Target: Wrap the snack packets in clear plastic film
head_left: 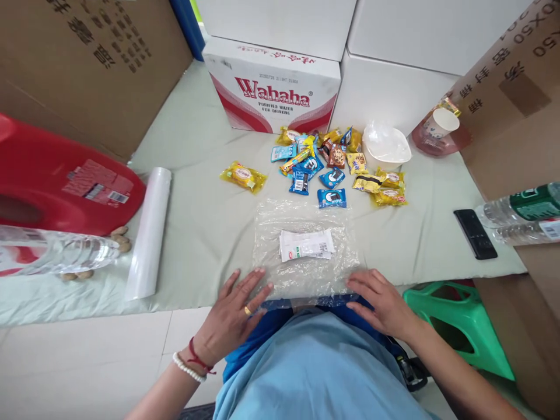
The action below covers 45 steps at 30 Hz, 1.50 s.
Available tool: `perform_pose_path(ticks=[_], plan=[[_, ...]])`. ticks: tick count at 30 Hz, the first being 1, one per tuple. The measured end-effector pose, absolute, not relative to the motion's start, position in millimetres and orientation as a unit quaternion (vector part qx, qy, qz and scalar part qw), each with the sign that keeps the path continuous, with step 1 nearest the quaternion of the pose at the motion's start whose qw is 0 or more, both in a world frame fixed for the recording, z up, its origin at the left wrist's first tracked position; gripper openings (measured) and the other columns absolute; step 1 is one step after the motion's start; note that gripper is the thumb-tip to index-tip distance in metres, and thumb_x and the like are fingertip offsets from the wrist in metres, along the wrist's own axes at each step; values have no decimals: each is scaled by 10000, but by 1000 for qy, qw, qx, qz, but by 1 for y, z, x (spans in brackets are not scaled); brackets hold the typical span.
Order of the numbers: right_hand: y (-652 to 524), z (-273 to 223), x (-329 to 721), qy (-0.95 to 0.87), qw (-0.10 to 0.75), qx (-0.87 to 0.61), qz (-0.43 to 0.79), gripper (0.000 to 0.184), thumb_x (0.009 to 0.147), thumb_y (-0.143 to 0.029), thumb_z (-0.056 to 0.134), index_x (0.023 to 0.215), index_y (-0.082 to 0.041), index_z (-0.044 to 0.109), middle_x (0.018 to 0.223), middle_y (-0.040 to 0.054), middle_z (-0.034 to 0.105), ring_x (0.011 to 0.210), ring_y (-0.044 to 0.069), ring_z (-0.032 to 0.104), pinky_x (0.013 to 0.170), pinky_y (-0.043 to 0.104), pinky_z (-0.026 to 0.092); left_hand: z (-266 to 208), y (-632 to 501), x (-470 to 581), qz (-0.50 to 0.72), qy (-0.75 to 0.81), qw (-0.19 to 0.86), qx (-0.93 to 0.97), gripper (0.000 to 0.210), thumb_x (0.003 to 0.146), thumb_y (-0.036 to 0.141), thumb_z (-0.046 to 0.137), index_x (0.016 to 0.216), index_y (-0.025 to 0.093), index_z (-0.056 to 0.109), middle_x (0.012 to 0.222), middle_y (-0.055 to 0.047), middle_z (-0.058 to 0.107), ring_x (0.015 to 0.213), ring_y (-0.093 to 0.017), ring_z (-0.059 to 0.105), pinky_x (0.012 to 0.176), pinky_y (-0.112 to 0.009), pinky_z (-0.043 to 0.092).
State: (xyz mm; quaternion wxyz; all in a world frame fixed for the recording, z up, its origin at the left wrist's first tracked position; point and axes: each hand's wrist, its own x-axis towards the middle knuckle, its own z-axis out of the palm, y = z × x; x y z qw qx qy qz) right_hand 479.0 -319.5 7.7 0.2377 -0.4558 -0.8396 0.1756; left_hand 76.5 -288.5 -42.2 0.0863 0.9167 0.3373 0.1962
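A sheet of clear plastic film (266, 233) lies spread and crinkled at the table's near edge, its front border hanging slightly over. White snack packets (306, 245) overlap on the middle of the film. My left hand (236, 309), with a ring and bracelets, rests at the film's near left corner, fingers spread. At the near right corner is my right hand (380, 300), its fingers stretched out and touching the film's edge. Neither hand grips anything I can make out. Beyond the film lie several wrapped snacks, among them blue packets (331, 198) and a yellow packet (244, 177).
A roll of plastic film (149, 233) and a red jug (65, 175) stand left. Rearward are a Wahaha carton (280, 93) and a white bowl (387, 151). A black phone (475, 234) and bottles (520, 207) lie right. A green stool (476, 326) is below.
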Motion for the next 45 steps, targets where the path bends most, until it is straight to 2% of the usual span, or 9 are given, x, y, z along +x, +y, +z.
perform_pose_path(ticks=[3,5,10,12,15,20,31,41,45], plan=[[-314,3,471,-817,264,-482,173,197,1027,-159,604,1180,-241,696,1078,75,744,943,213,681,826,379,593,-51,-281,73,188,354,93,912,524,1017,188,575,1525,112,472,1551,-216,561,1470,-272,519,1337,-474,220],[-292,6,457,-803,261,-508,168,216,1039,-172,577,1207,-242,694,1123,89,737,1015,219,694,869,379,601,-52,-278,73,188,358,89,910,500,1018,199,567,1505,115,490,1546,-209,568,1451,-266,534,1328,-462,235],[-220,20,406,-837,35,-516,179,557,982,-258,684,1517,-232,534,1568,146,547,1351,308,585,1016,438,569,-54,-283,79,178,363,61,913,460,1017,191,553,1477,176,533,1574,-188,550,1490,-286,501,1311,-517,249],[-203,25,390,-840,-38,-512,173,619,956,-267,716,1537,-214,510,1551,152,558,1333,323,582,1008,433,560,-56,-288,82,171,373,54,910,478,1015,156,532,1492,185,523,1588,-180,541,1509,-284,483,1310,-523,249],[-194,30,379,-832,-81,-526,158,520,953,-329,726,1431,-176,592,1356,160,657,1240,330,607,957,414,557,-59,-295,85,171,393,53,902,519,1004,113,505,1519,177,499,1598,-173,535,1518,-277,476,1315,-516,240],[-201,33,374,-813,-87,-554,153,501,970,-425,710,1390,-176,600,1338,161,639,1228,323,592,933,401,548,-62,-301,92,170,418,46,891,570,995,110,515,1559,176,467,1586,-161,555,1513,-297,483,1317,-538,225],[-189,34,373,-825,-131,-525,165,413,975,-333,623,1348,-158,588,1307,163,642,1124,301,653,886,378,528,-63,-301,96,175,432,37,884,620,1023,146,509,1626,223,384,1582,-136,565,1486,-273,524,1324,-516,226],[-184,21,388,-853,-94,-485,168,495,946,-335,692,1395,-153,592,1350,172,646,1171,320,650,972,412,515,-65,-303,99,206,442,51,872,582,1024,187,571,1588,222,432,1578,-168,561,1479,-284,534,1319,-544,248],[-189,20,400,-859,-38,-479,175,622,949,-334,725,1504,-150,513,1492,189,571,1235,338,632,997,447,532,-64,-305,97,212,437,47,873,513,1018,140,570,1519,209,480,1600,-209,522,1463,-280,552,1299,-565,290]])
